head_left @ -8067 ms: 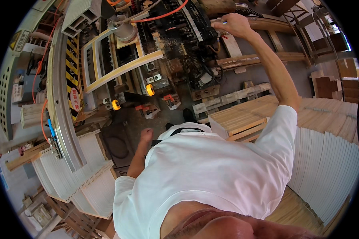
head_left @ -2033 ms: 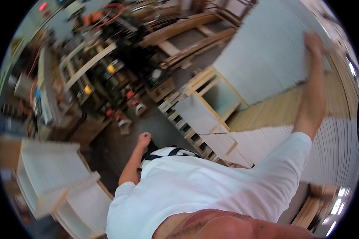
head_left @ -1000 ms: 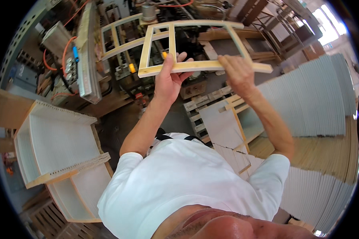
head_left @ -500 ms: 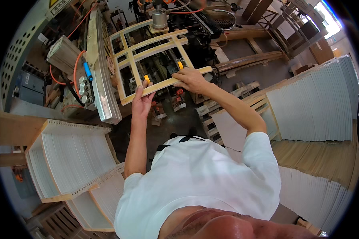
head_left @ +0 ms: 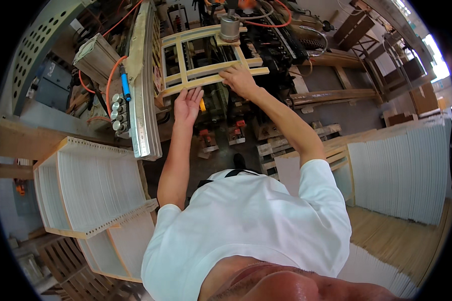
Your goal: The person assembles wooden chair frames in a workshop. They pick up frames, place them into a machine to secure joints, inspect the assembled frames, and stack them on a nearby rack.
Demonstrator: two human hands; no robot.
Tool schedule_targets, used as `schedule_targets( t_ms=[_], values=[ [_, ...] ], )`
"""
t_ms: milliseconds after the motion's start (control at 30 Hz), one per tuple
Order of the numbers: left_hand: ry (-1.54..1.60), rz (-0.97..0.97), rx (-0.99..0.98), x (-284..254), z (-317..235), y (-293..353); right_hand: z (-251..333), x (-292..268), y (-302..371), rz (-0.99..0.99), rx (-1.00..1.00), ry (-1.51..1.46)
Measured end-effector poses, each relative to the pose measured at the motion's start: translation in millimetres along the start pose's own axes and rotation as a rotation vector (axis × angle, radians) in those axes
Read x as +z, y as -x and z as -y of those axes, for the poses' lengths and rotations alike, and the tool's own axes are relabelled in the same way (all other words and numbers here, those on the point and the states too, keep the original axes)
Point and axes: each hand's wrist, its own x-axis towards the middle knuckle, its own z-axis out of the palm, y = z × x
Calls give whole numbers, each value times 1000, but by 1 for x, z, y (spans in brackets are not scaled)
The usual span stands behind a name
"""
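A light wooden frame (head_left: 206,81) with several crossing slats lies on the dark machine (head_left: 266,45) in front of me. My right hand (head_left: 240,81) is closed over its near rail, right of the middle, with bent fingers. Left of it, my left hand (head_left: 188,106) is turned palm up, its fingers stretched out against the near edge of that rail. A metal cylinder (head_left: 230,28) stands over the frame's far right part and hides some of it. A yellow part (head_left: 202,105) shows below the rail, beside my left fingers.
A long metal beam (head_left: 144,115) runs along the frame's left side, with a blue pen-shaped tool (head_left: 125,86) and an orange hose (head_left: 109,90). White panels stand stacked at left (head_left: 103,188) and right (head_left: 397,168). A wooden pallet (head_left: 268,156) lies right of my feet.
The wooden frame has moved away from me, farther into the machine and under the cylinder. My left hand has loosened from its grip to stretched fingers; my right hand has gone along with the rail.
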Motion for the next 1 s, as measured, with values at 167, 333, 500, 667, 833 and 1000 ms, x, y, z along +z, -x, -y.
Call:
schedule_targets(
  t_ms=[167, 333, 500, 667, 833, 1000],
  values=[
    [-110, -48, 66, 28, -1, -16, -31, 12, -47, 25, -170, 192],
    [-188, -83, -9, 30, 21, -22, -38, 24, -77, 97, -284, 197],
    [-162, -108, -23, 33, 44, -24, -45, 33, -78, 167, -192, 87],
    [-179, -125, -6, 34, 46, -26, -49, 36, -84, 281, -150, 16],
    [-55, -255, -16, 41, 55, -49, -54, 41, -85, 282, -135, -40],
    [155, -101, 167, 41, 60, -82, -47, 38, -92, 348, -135, -13]
  ],
)
